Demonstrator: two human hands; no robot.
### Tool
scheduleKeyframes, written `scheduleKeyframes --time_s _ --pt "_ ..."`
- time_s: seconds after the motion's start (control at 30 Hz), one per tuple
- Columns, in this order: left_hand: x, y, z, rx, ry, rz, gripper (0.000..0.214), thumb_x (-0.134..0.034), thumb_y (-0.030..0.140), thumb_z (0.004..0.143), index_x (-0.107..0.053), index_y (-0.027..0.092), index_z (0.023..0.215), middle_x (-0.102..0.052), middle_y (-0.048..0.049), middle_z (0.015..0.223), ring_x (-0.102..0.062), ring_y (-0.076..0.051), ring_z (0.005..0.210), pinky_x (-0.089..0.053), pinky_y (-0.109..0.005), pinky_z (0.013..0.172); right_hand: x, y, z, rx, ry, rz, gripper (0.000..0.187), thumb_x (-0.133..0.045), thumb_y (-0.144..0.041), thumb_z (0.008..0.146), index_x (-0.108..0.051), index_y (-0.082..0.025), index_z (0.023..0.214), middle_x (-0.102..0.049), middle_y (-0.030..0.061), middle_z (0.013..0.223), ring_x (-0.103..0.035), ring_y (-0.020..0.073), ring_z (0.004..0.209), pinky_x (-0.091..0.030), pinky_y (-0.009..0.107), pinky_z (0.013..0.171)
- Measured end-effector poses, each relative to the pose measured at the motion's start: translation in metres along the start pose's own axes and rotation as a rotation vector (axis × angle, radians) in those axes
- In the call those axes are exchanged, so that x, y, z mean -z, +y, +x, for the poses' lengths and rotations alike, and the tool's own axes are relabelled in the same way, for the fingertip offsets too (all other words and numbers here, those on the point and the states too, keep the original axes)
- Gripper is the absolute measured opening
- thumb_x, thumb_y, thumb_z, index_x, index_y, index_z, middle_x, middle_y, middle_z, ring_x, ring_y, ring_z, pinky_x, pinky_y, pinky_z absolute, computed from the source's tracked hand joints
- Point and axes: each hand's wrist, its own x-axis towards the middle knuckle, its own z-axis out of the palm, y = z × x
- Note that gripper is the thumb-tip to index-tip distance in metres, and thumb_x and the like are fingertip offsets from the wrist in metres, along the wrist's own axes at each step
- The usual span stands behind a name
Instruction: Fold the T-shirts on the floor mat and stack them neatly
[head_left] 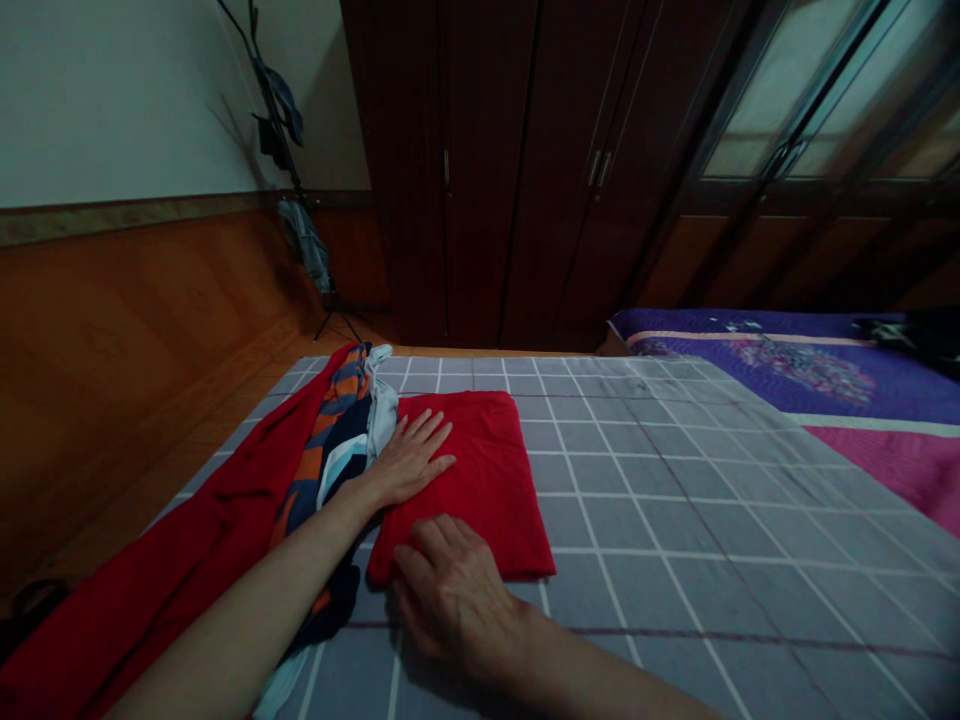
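A folded red garment (491, 470) lies on a grey checked bedsheet (675, 500). My left hand (411, 455) rests flat on its left part, fingers stretched out and spread. At the garment's near edge, my right hand (450, 590) has its fingers curled down onto the cloth, pressing or gripping the near left corner. To the left of the folded piece lies a heap of unfolded clothes: a long red cloth (187, 560) and a striped orange, navy and white garment (337, 440).
A dark wooden wardrobe (525, 170) stands beyond the bed's far edge. A stand with hanging items (300, 200) is in the left corner by a wood-panelled wall. A purple and pink quilt (825, 390) lies at the right.
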Motion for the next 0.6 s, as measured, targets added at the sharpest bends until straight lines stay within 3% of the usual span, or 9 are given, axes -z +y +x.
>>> scheduleKeyframes --time_s 0.07,0.17,0.27,0.33,0.43,0.5,0.53,0.6 --pt "0.001 0.003 -0.001 0.020 0.013 0.026 0.055 -0.051 0.040 0.089 -0.042 0.019 0.139 -0.032 -0.0127 0.150 -0.018 -0.029 0.141 -0.006 -0.051 0.114 0.007 0.009 -0.005 -0.045 -0.030 -0.045 0.007 -0.051 -0.018 0.081 -0.057 -0.019 0.083 -0.058 0.0061 0.083 -0.050 0.0192 0.074 -0.042 0.031 0.066" --pt "0.007 0.026 -0.005 -0.093 0.014 0.083 0.057 -0.046 0.040 0.092 -0.033 0.018 0.144 -0.026 -0.0118 0.153 -0.013 -0.027 0.143 -0.006 -0.048 0.115 0.023 0.023 -0.022 -0.108 -0.112 -0.035 0.010 -0.050 -0.014 0.080 -0.059 -0.019 0.081 -0.060 0.0059 0.081 -0.051 0.0184 0.072 -0.042 0.030 0.063" --pt "0.009 0.060 -0.012 -0.253 -0.116 0.098 0.056 -0.041 0.038 0.095 -0.027 0.021 0.146 -0.024 -0.0085 0.154 -0.012 -0.024 0.143 -0.009 -0.047 0.116 0.047 0.037 -0.042 -0.143 -0.124 0.164 0.014 -0.052 -0.013 0.081 -0.063 -0.020 0.084 -0.063 0.0045 0.084 -0.056 0.0166 0.075 -0.045 0.027 0.066" --pt "0.007 0.080 -0.019 -0.360 -0.258 0.064 0.057 -0.039 0.041 0.095 -0.025 0.020 0.147 -0.024 -0.0086 0.154 -0.013 -0.024 0.143 -0.010 -0.048 0.116 0.067 0.050 -0.051 -0.167 -0.003 0.312 0.018 -0.051 -0.013 0.083 -0.065 -0.022 0.090 -0.065 0.0037 0.089 -0.060 0.0155 0.080 -0.047 0.026 0.070" --pt "0.000 0.098 -0.026 -0.470 -0.444 -0.044 0.065 -0.038 0.051 0.094 -0.025 0.015 0.147 -0.024 -0.0119 0.153 -0.012 -0.026 0.143 -0.010 -0.049 0.116 0.094 0.076 -0.051 -0.275 0.318 0.341 0.017 -0.053 -0.017 0.085 -0.066 -0.022 0.094 -0.068 0.0048 0.092 -0.063 0.0170 0.086 -0.049 0.029 0.075" --pt "-0.003 0.103 -0.030 -0.508 -0.527 -0.127 0.069 -0.037 0.056 0.092 -0.025 0.015 0.147 -0.025 -0.0122 0.152 -0.011 -0.026 0.143 -0.008 -0.048 0.116 0.103 0.092 -0.045 -0.352 0.383 0.351 0.016 -0.056 -0.023 0.085 -0.067 -0.021 0.096 -0.069 0.0070 0.097 -0.063 0.0198 0.092 -0.049 0.033 0.082" --pt "-0.004 0.104 -0.031 -0.516 -0.564 -0.164 0.069 -0.036 0.056 0.092 -0.024 0.016 0.147 -0.024 -0.0116 0.153 -0.011 -0.027 0.143 -0.008 -0.048 0.116 0.104 0.097 -0.041 -0.376 0.325 0.410 0.017 -0.057 -0.026 0.085 -0.067 -0.021 0.098 -0.069 0.0081 0.101 -0.062 0.0211 0.097 -0.048 0.035 0.086" --pt "-0.005 0.105 -0.034 -0.511 -0.631 -0.219 0.070 -0.038 0.057 0.092 -0.020 0.019 0.148 -0.019 -0.0103 0.154 -0.010 -0.028 0.143 -0.009 -0.047 0.116 0.100 0.104 -0.035 -0.366 0.059 0.615 0.027 -0.056 -0.036 0.087 -0.067 -0.020 0.107 -0.066 0.0093 0.113 -0.059 0.0227 0.109 -0.043 0.039 0.095"
